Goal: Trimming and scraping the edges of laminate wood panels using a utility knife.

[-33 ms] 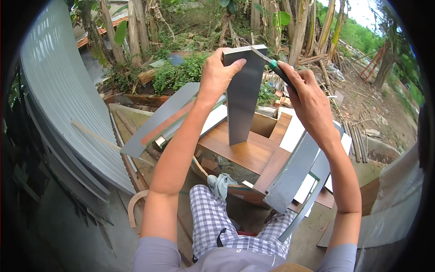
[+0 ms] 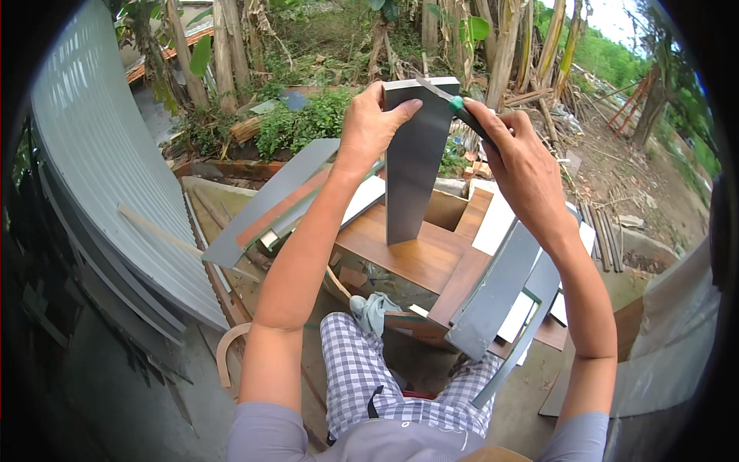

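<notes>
A dark grey board (image 2: 419,162) stands upright on a brown wood-grain panel (image 2: 392,250), with its pale narrow end at the top. My left hand (image 2: 375,123) grips its upper left edge, the thumb lying across the dark face. In my right hand (image 2: 523,158) is a knife (image 2: 457,102) with a dark handle and a green collar. Its pointed metal blade slants up to the left across the board's top end. The fingers curl around the handle, and the index finger stretches along it.
Grey strips (image 2: 273,196) lean left of the panel, and more grey boards (image 2: 493,296) lie at its right. A grey-blue cloth (image 2: 374,310) hangs by my knee. Corrugated sheeting (image 2: 115,169) rises at far left; plants (image 2: 300,127) grow behind.
The knife's blade has shifted slightly left along the board's top end, with my right hand following. The board's top leans a little further right. My left hand keeps its grip.
</notes>
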Action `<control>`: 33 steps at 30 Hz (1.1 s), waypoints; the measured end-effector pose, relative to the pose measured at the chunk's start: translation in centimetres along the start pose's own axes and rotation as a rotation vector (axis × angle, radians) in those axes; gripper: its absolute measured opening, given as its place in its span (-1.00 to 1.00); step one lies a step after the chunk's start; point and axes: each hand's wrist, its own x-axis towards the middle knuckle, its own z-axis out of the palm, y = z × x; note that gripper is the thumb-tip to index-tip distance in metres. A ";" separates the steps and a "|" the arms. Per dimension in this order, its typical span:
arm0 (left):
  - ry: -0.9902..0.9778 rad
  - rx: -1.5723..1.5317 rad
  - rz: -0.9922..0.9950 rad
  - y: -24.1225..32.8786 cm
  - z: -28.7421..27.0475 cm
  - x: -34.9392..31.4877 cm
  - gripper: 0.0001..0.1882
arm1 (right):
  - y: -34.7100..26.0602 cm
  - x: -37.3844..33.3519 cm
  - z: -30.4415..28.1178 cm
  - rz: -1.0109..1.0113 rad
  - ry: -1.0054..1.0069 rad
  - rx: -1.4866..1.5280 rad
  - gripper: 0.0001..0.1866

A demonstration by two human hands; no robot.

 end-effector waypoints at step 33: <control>0.122 -0.181 -0.050 -17.2 2.1 -10.9 -0.27 | 9.0 -26.9 -8.7 1.075 -0.140 0.504 -0.50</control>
